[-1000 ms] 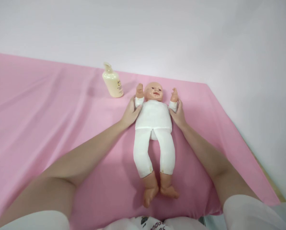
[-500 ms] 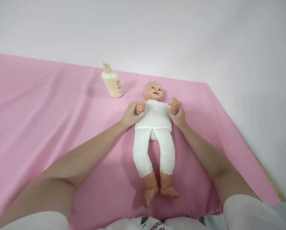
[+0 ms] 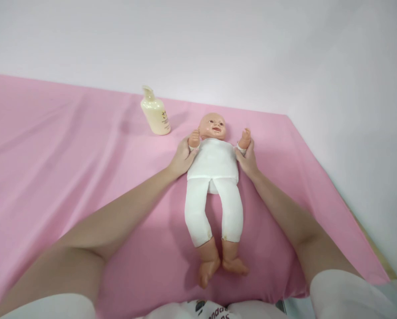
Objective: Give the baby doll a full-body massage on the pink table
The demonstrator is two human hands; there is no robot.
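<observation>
A baby doll (image 3: pixel 213 161) with a white body lies face up on a pink cloth (image 3: pixel 135 212), its head away from me and its bare feet toward me. My left hand (image 3: pixel 181 159) is closed around the doll's arm on the left, just below the small fist. On the other side my right hand (image 3: pixel 249 160) grips the doll's other arm at the wrist. Both doll hands point up and outward beside the head. My thumbs lie on the inner side of its arms, and most of my other fingers are hidden behind them.
A cream pump bottle (image 3: pixel 156 116) stands upright beyond my left hand, near the cloth's far edge. The pink cloth has creases on the left and drops off at a slanting edge on the right. A pale surface (image 3: pixel 198 48) lies beyond it.
Both doll arms have been raised a little, outward and toward the head, with my hands moving along with them. The doll's body, its legs and the bottle have stayed in place.
</observation>
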